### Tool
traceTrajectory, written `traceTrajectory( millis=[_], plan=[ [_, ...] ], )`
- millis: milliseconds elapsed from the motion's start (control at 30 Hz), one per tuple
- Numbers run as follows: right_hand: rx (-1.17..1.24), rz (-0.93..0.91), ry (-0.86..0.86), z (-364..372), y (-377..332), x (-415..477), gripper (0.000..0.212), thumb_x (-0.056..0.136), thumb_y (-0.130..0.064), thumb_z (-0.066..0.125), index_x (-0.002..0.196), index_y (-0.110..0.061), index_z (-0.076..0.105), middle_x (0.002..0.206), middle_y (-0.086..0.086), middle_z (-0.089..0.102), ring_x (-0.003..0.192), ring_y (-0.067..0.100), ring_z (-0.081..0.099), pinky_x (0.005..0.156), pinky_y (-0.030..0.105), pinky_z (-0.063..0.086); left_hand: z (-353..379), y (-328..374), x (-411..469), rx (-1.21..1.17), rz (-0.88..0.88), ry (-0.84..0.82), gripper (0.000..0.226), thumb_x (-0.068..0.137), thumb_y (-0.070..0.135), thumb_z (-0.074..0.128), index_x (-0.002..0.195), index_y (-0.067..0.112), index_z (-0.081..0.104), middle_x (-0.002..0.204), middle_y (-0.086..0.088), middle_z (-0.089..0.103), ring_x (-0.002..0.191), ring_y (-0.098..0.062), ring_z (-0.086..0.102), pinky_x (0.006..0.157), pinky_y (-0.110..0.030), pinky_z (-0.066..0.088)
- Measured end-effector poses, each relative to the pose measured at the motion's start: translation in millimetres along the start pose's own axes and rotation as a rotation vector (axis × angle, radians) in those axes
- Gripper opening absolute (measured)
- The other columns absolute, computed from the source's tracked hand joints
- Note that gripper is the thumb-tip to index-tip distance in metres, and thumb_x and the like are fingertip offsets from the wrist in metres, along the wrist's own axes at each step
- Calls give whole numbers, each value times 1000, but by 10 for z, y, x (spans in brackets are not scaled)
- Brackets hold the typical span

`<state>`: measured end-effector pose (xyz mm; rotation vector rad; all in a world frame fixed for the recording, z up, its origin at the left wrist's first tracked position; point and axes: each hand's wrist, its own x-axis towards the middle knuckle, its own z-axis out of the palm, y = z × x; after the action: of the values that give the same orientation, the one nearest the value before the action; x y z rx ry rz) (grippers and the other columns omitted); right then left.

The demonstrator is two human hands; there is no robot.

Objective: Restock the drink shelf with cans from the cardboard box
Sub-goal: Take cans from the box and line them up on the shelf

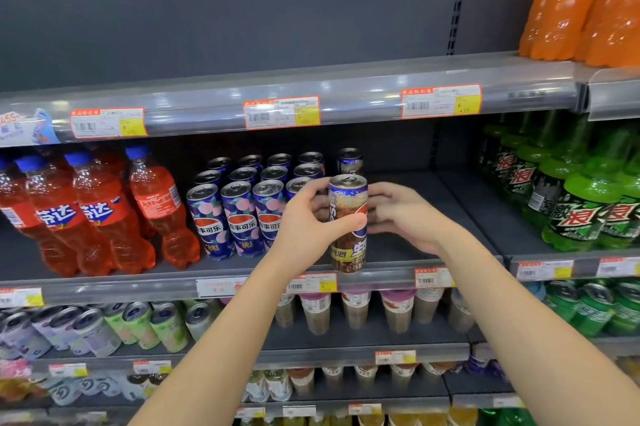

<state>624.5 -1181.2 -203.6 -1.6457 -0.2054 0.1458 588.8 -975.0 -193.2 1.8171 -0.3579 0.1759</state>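
**On the drink shelf (436,207): a can in my grip**

At the shelf's front edge, my left hand (308,221) grips the upright brown can (348,197), thumb across its front, just right of the blue cans (239,214). My right hand (403,214) hangs beside it, fingers relaxed, holding nothing.

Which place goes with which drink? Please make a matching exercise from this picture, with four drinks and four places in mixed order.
Drinks
1. tall brown cola can
2. red plastic soda bottles
3. green plastic soda bottles
4. large orange plastic bottles

Places
A. upper shelf, far right
B. middle shelf, left end
C. held in the left hand
D. middle shelf, right bay

Pairs: 1-C, 2-B, 3-D, 4-A
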Motion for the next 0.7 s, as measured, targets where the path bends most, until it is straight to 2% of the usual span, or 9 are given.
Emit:
traceTrajectory(
  millis=[67, 100, 167, 267, 333, 400, 467, 567, 700],
  plan=[
    [-3, -23, -166, -68, -73, -271, 61, 83, 12, 60, 137, -16, 54, 126, 10, 69, 113, 29, 69, 96, 44, 56, 102, 51, 47, -21, 8, -10, 68, 78, 19, 91, 136, 29, 56, 113, 10, 76, 102, 2, 71, 79, -13, 56],
    [-45, -43, -181, -74, -99, -366, 65, 83, 9, 67, 140, -19, 52, 128, 8, 68, 114, 26, 69, 97, 42, 56, 155, 84, 65, -29, 14, -13, 71, 78, 20, 91, 139, 25, 56, 114, 9, 76, 102, 1, 72, 80, -14, 56],
    [-119, -109, -91, -45, -99, -446, 65, 82, -3, 79, 138, -24, 53, 127, 2, 69, 113, 18, 69, 97, 39, 55, 270, 119, 115, -28, 37, -9, 74, 77, 19, 91, 142, 22, 55, 114, 7, 76, 101, -1, 73, 83, -17, 58],
    [-202, -208, 159, -4, -67, -430, 57, 77, -18, 86, 126, -27, 61, 113, -4, 74, 104, 10, 71, 94, 37, 58, 411, 134, 183, -30, 41, -27, 76, 79, 20, 90, 145, 22, 53, 117, 6, 75, 102, -2, 73, 91, -28, 61],
    [-217, -198, 249, -60, -2, -350, 55, 71, -28, 88, 120, -31, 64, 109, -7, 75, 101, 9, 71, 93, 40, 58, 446, 126, 218, 14, 64, -37, 76, 82, 29, 88, 147, 25, 50, 126, 8, 70, 110, -2, 70, 96, -33, 60],
    [-253, -158, 313, -139, 68, -237, 59, 64, -40, 89, 117, -35, 63, 107, -10, 75, 101, 8, 70, 93, 41, 58, 426, 143, 230, 111, 103, -1, 75, 83, 39, 85, 148, 30, 47, 135, 11, 64, 121, -3, 63, 102, -31, 55],
    [-302, -121, 388, -194, 123, -120, 62, 65, -39, 91, 119, -33, 62, 105, -11, 73, 97, 5, 68, 91, 37, 57, 388, 169, 219, 234, 154, 38, 67, 88, 37, 80, 147, 29, 49, 140, 12, 61, 126, -3, 58, 107, -30, 50],
    [-325, -92, 449, -232, 173, 53, 66, 70, -26, 91, 128, -23, 60, 107, -13, 67, 91, -3, 61, 82, 22, 52, 347, 178, 171, 401, 213, 40, 56, 95, 33, 71, 148, 25, 53, 143, 9, 60, 128, -6, 57, 110, -31, 48],
    [-316, -119, 485, -251, 302, 292, 68, 71, -19, 91, 131, -16, 58, 107, -8, 65, 100, 8, 63, 90, 26, 51, 300, 144, 122, 545, 231, 128, 51, 97, 42, 65, 145, 27, 56, 139, 8, 63, 126, -12, 59, 105, -38, 52]
  ],
)
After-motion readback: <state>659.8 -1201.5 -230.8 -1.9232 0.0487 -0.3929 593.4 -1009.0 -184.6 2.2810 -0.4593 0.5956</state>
